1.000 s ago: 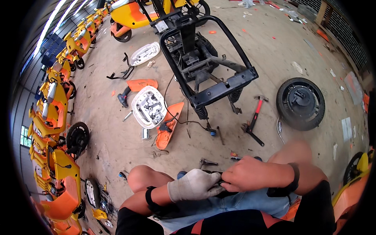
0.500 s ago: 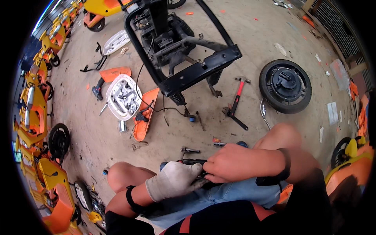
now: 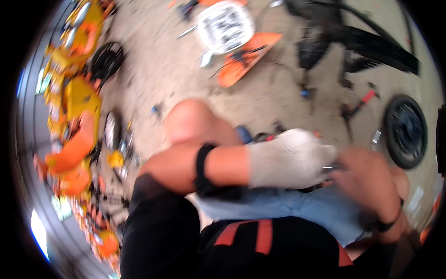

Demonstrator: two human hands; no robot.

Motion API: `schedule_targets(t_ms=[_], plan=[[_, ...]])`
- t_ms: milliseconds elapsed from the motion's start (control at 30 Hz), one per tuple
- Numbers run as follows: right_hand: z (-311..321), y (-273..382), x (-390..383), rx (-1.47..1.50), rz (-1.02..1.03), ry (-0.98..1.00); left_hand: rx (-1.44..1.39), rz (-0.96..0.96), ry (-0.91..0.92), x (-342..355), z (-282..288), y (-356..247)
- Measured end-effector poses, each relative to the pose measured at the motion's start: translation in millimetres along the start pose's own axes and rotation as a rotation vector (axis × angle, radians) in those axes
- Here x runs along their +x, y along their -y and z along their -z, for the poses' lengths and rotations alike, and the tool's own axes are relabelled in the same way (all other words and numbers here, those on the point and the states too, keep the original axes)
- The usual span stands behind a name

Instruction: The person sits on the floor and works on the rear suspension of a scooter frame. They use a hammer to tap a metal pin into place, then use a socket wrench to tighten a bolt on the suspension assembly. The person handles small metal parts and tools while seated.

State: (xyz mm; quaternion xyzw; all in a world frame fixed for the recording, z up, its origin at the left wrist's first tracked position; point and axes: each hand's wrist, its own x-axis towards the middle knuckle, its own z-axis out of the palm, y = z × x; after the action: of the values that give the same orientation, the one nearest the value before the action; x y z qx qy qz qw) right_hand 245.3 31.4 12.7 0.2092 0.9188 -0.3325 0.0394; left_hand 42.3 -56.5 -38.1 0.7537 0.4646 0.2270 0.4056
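Note:
My left hand (image 3: pixel 290 158), in a pale knit work glove, is closed above my lap, over my blue denim shorts (image 3: pixel 274 204). What lies inside its fingers is hidden. My bare right hand (image 3: pixel 364 179) is close against it, smeared by motion. Between the two hands a small shiny metal piece (image 3: pixel 330 168) shows, too blurred to name. Just beyond the glove, dark tools or parts (image 3: pixel 267 136) lie low between my knees, partly covered by the glove.
Ahead right stands a black scooter frame (image 3: pixel 381 50); a red-handled hammer (image 3: pixel 365 99) and a wheel (image 3: pixel 405 132) lie near it. A white panel (image 3: pixel 247 23) and an orange shell (image 3: pixel 229 76) lie on the concrete floor (image 3: pixel 153 60). Yellow scooters (image 3: pixel 82 102) line the left.
My view has swung left, so the frame, wheel and floor parts appear farther right. Both hands stay together over my lap; the right one is now blurred, and shiny metal shows between them.

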Motion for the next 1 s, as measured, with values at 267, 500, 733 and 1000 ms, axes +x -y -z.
schedule_targets(t_ms=[267,500,733,1000], plan=[[36,-2,-26,-0.164,-0.102,-0.086,0.217,-0.518,-0.339,47,-4,2],[14,-36,-21,-0.067,0.100,-0.051,0.288,-0.206,-0.065,38,12,-25],[-17,-32,-42,-0.100,0.185,-0.122,0.557,0.091,0.005,24,-22,-68],[-21,1,-14,-0.069,0.183,-0.087,0.459,0.116,0.038,-11,9,-52]])
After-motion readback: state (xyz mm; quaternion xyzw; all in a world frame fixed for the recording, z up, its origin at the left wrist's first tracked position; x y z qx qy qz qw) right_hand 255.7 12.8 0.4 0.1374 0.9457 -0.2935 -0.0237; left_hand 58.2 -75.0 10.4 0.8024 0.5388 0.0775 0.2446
